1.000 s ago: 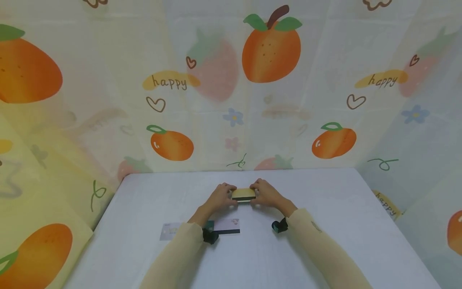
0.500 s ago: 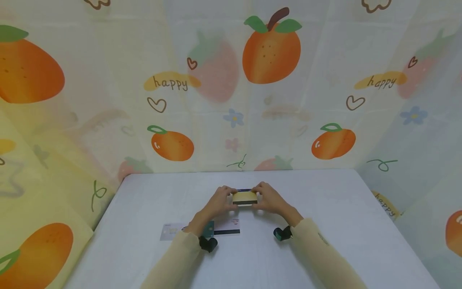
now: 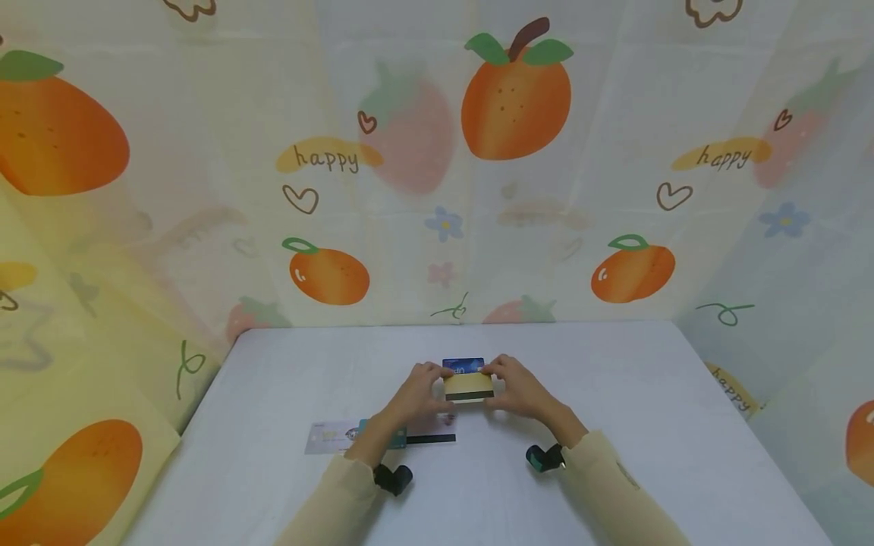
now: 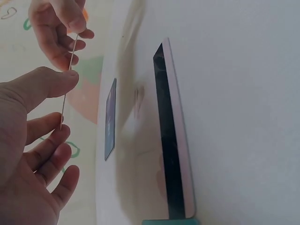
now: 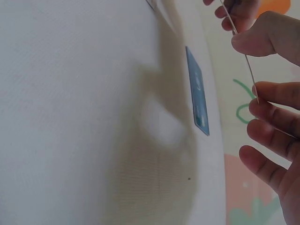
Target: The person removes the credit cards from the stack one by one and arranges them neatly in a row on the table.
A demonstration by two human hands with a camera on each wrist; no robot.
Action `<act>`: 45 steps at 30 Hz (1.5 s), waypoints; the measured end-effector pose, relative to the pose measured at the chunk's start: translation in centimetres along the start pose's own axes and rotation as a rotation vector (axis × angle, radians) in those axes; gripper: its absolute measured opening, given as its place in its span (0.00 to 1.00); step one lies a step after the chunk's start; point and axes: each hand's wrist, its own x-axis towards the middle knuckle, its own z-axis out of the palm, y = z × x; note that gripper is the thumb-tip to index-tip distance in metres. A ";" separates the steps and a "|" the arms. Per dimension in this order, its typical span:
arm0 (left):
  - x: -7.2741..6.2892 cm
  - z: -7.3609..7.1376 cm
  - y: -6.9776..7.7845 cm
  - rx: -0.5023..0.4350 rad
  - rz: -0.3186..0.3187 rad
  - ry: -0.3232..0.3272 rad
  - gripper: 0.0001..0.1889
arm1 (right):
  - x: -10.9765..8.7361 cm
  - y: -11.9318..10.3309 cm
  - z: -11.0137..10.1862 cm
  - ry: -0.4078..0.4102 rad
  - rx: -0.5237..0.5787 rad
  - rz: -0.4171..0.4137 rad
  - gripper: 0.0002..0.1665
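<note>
Both hands hold a yellow bank card (image 3: pixel 468 384) with a dark stripe, each pinching one short end. My left hand (image 3: pixel 416 392) has its thumb on one face and fingers behind; my right hand (image 3: pixel 522 388) mirrors it. Edge-on, the held card (image 4: pixel 66 91) looks like a thin line in the left wrist view, raised off the white table. Beyond it lies a blue card (image 3: pixel 463 365) flat on the table, partly covered by the held card in the head view. The right wrist view shows this blue card (image 5: pixel 197 91) whole, apart from the fingers.
Nearer and to the left, a row of overlapping cards lies on the table (image 3: pixel 614 379): a pale card (image 3: pixel 328 438), a teal card (image 3: pixel 397 439) and a pinkish card (image 3: pixel 432 438) with a black stripe. My left forearm crosses over them. A fruit-print cloth (image 3: pixel 519 197) hangs behind.
Both hands have drawn back toward the body with the yellow card between them. The blue card, hidden behind it a second ago, now shows on the table.
</note>
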 end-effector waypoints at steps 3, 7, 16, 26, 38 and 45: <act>-0.3 0.1 0.1 -0.014 -0.011 -0.003 0.31 | -0.3 -0.1 0.0 -0.003 -0.002 -0.013 0.31; -0.7 0.2 0.3 -0.028 -0.023 -0.003 0.31 | -0.7 -0.2 -0.1 0.002 -0.007 -0.036 0.29; -1.6 0.4 0.6 -0.034 0.014 -0.004 0.30 | -1.4 -0.3 0.2 -0.002 0.011 -0.009 0.29; -2.0 1.2 0.8 0.006 0.045 -0.038 0.30 | -2.3 0.1 0.7 -0.040 0.003 0.045 0.29; -2.1 2.6 0.8 0.114 0.048 -0.069 0.30 | -3.1 0.8 1.3 -0.064 -0.046 -0.012 0.28; -2.1 3.1 0.8 0.163 0.039 -0.072 0.29 | -3.3 0.6 1.1 -0.088 -0.072 -0.020 0.27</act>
